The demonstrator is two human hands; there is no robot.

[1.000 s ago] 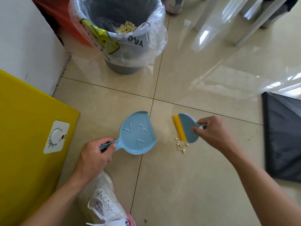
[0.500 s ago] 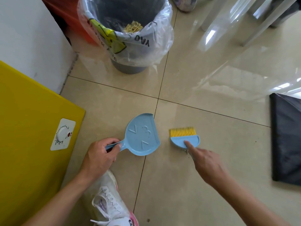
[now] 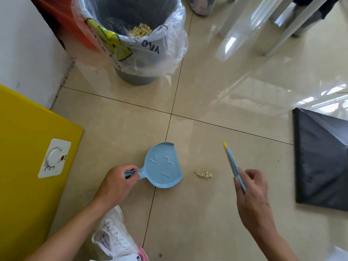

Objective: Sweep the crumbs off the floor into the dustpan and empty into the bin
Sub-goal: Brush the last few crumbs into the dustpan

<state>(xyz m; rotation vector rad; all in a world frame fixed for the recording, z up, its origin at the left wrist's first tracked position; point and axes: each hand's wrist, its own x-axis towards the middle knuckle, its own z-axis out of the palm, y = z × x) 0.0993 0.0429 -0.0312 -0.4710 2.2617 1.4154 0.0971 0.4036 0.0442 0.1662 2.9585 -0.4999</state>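
A small pile of pale crumbs lies on the beige tile floor. Just left of it sits a light blue dustpan, flat on the floor, its handle gripped by my left hand. My right hand holds a small blue brush with yellow bristles edge-on, lifted to the right of the crumbs and not touching them. A grey bin lined with a clear plastic bag stands further back, with crumbs inside it.
A yellow panel with a white dial fills the left side. A black bag lies on the floor at right. My white shoe is near the bottom. White furniture legs stand at the back right.
The brush has lifted off the floor and swung right, turning edge-on. The crumb pile is now uncovered beside the dustpan. My left hand still holds the dustpan in about the same place.
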